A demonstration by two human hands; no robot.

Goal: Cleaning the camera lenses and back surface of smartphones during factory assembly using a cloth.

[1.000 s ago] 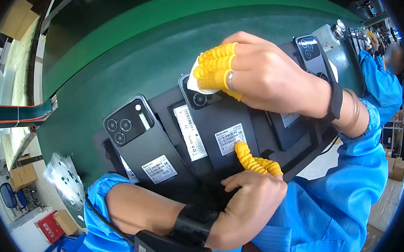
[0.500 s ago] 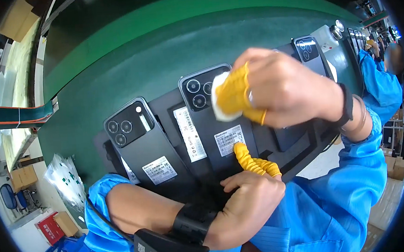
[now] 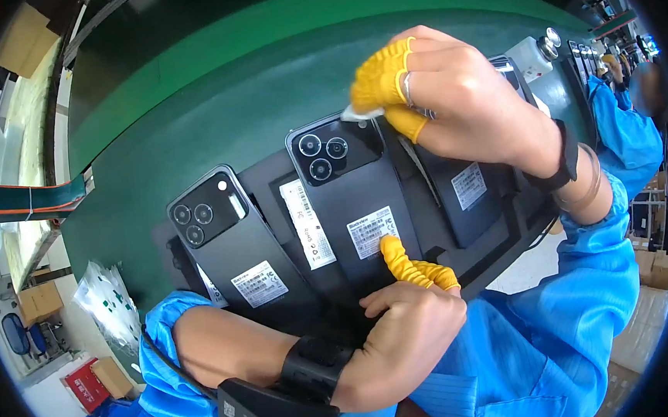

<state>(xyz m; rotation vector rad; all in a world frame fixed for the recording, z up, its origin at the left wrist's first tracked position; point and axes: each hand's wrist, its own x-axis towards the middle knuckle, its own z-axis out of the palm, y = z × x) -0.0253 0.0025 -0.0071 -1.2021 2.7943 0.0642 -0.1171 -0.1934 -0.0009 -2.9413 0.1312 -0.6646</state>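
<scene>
In the middle lies a dark phone (image 3: 383,193), its back and three-ring camera panel facing up. My right hand (image 3: 458,95), wearing yellow finger cots, is closed on a white wipe (image 3: 360,114) at that phone's top edge; most of the wipe is hidden under the fingers. My left hand (image 3: 409,343) holds nothing; one yellow-cotted finger stretches onto the phone's white label (image 3: 372,231), its other fingers partly curled. Another dark phone (image 3: 236,246) lies to the left. To the right, a third phone (image 3: 464,191) is partly covered by my right hand.
The phones rest on a black slotted tray (image 3: 277,174) over a green table (image 3: 212,120). A white pump bottle (image 3: 534,55) stands at the far right. Clear plastic bags (image 3: 107,302) lie at the left edge. A co-worker's blue sleeve (image 3: 626,122) shows at far right.
My right hand has moved up and away from me with the wipe, from beside the camera panel to the phone's top edge. My left finger stays on the label.
</scene>
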